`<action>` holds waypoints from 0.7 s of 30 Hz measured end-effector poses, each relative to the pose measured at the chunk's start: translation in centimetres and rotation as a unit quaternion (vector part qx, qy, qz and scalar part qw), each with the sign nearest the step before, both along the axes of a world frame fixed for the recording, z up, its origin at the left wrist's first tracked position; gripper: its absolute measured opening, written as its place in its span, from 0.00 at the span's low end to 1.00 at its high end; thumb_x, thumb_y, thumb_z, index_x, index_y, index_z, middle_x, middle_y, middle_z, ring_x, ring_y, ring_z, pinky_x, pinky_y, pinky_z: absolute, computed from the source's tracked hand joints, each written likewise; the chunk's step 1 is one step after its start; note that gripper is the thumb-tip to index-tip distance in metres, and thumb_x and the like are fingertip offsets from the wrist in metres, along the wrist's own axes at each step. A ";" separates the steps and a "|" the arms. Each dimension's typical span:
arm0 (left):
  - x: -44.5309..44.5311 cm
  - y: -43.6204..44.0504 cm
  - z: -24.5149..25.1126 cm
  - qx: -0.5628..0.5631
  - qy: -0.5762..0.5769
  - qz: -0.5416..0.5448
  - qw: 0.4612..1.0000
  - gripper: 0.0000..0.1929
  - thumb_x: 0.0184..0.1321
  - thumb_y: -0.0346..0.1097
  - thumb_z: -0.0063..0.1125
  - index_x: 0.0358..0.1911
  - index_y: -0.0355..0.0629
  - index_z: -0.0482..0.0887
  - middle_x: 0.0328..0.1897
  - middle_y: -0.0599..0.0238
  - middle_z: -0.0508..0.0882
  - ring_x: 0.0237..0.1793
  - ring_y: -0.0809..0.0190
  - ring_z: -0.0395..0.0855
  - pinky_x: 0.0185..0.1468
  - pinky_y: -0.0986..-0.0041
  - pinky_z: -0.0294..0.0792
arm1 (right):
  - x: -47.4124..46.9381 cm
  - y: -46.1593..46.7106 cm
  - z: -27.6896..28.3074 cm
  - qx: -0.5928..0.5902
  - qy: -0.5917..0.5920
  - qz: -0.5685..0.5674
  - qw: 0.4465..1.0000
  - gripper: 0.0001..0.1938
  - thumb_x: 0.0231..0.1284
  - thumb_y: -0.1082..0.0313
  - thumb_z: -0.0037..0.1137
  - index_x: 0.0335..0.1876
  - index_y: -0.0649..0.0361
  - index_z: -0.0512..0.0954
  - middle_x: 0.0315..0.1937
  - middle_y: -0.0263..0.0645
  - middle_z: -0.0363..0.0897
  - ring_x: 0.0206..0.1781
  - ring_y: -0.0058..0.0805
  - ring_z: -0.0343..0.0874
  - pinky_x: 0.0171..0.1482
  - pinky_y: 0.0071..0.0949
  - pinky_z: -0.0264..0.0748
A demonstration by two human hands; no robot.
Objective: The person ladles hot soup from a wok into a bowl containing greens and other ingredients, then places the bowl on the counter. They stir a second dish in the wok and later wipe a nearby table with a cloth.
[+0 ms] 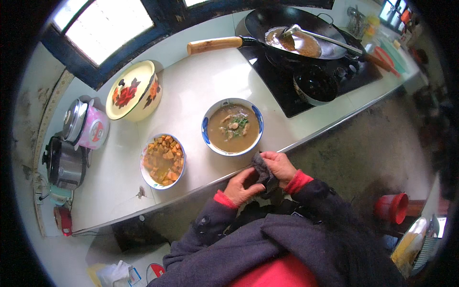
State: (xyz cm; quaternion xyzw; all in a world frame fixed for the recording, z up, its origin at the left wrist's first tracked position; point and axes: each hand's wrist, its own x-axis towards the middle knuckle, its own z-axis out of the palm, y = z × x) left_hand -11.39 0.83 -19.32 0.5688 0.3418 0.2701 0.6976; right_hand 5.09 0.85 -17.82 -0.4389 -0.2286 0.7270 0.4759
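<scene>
A dark grey cloth [264, 171] is bunched between my two hands at the counter's front edge. My right hand [280, 165] pinches its upper part with the fingers closed. My left hand [241, 188] curls round its left side, thumb and fingers touching it. Just beyond the cloth stands a blue-and-white bowl of brown soup [233, 127] with meat pieces and chopped greens. Left of that, a second bowl [164, 161] holds diced orange-brown food in broth. Neither hand touches a bowl.
A wok [254, 25] with liquid and a ladle [326, 37] sits on the black cooktop [283, 100], beside a small dark bowl [315, 86]. A lidded enamel pot [134, 89], a pink rice cooker [96, 125] and a dark electric cooker [66, 163] stand left. A red bucket [391, 208] is low right.
</scene>
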 end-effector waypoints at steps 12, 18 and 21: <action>9.4 -5.5 0.2 0.050 -0.068 -0.104 0.991 0.15 0.54 0.26 0.47 0.47 0.35 0.71 0.46 0.64 0.75 0.46 0.66 0.72 0.52 0.74 0.63 | 10.6 -9.7 0.4 0.197 -0.186 -0.098 0.958 0.17 0.59 0.57 0.44 0.44 0.64 0.70 0.36 0.34 0.73 0.40 0.20 0.69 0.44 0.20 0.66; 19.8 -10.0 2.0 0.039 -0.118 -0.067 0.990 0.10 0.57 0.30 0.47 0.41 0.37 0.73 0.41 0.63 0.77 0.41 0.65 0.75 0.45 0.75 0.67 | 17.2 -19.5 -0.9 0.200 -0.319 -0.005 0.926 0.28 0.46 0.56 0.58 0.51 0.62 0.65 0.45 0.38 0.71 0.48 0.25 0.68 0.51 0.25 0.65; 24.6 -12.4 2.7 0.015 -0.132 -0.107 0.985 0.08 0.56 0.28 0.47 0.39 0.37 0.74 0.39 0.63 0.78 0.38 0.65 0.76 0.44 0.75 0.68 | 19.7 -22.9 -0.8 0.232 -0.305 -0.032 0.923 0.29 0.42 0.60 0.62 0.52 0.62 0.64 0.47 0.38 0.70 0.49 0.25 0.68 0.51 0.27 0.65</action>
